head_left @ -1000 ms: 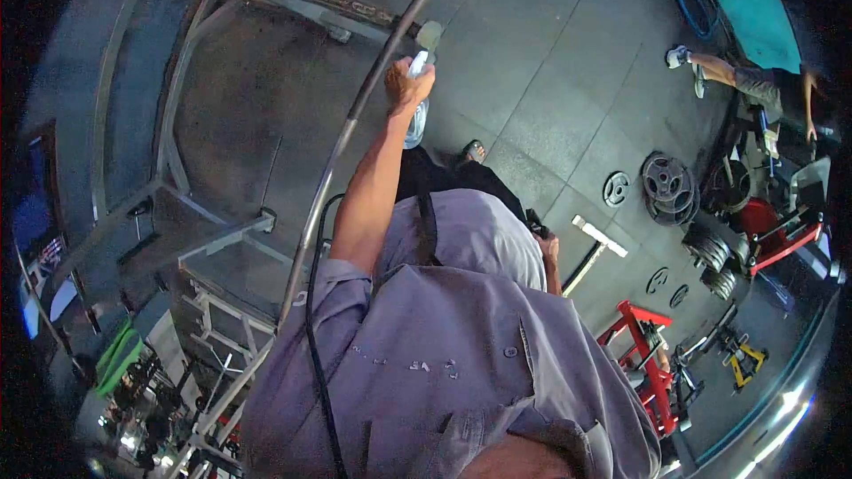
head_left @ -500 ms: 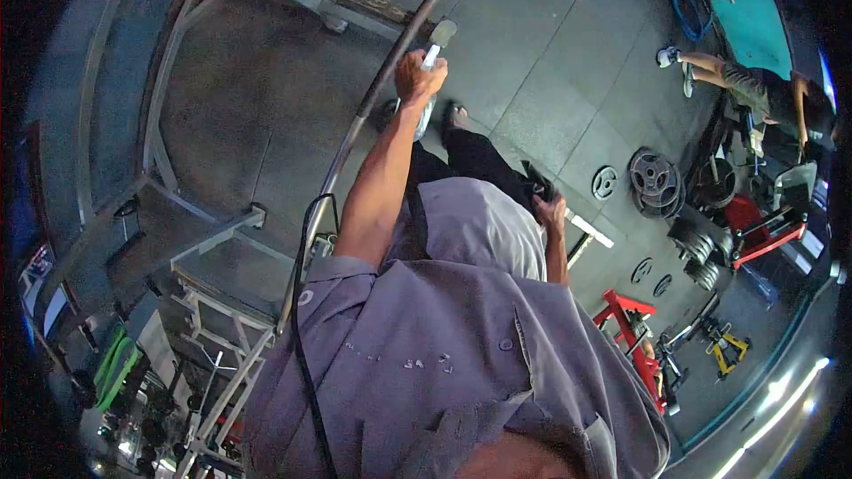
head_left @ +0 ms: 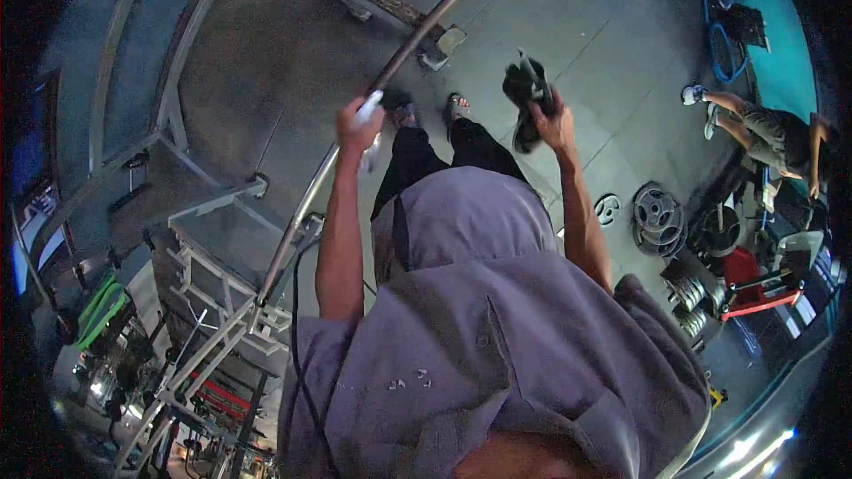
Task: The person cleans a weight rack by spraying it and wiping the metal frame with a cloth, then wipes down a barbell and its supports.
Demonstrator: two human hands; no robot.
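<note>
My left hand point(head_left: 357, 127) is closed round the neck of a spray bottle point(head_left: 369, 112) with a white top; its clear body hangs below the fingers. Right beside this hand, a long metal bar point(head_left: 414, 43) slants across the view. Out over the floor on the other side, my right hand point(head_left: 555, 124) grips a dark cloth point(head_left: 525, 135), bunched and hanging loose, with a greyish strip along its upper part. My two feet in open footwear point(head_left: 457, 106) stand on the floor between the hands.
Metal rack frames point(head_left: 200, 208) fill the left side. Weight plates point(head_left: 658, 217) lie at the right, near a red-framed stand point(head_left: 761, 303). A person in shorts point(head_left: 768, 133) is at the far right by a teal mat point(head_left: 770, 27). A dark cable point(head_left: 300, 364) runs down my shirt.
My left hand has drawn back and to the left with the spray bottle. My right hand has swung forward from beside my hip, carrying the dark cloth. The view has shifted somewhat.
</note>
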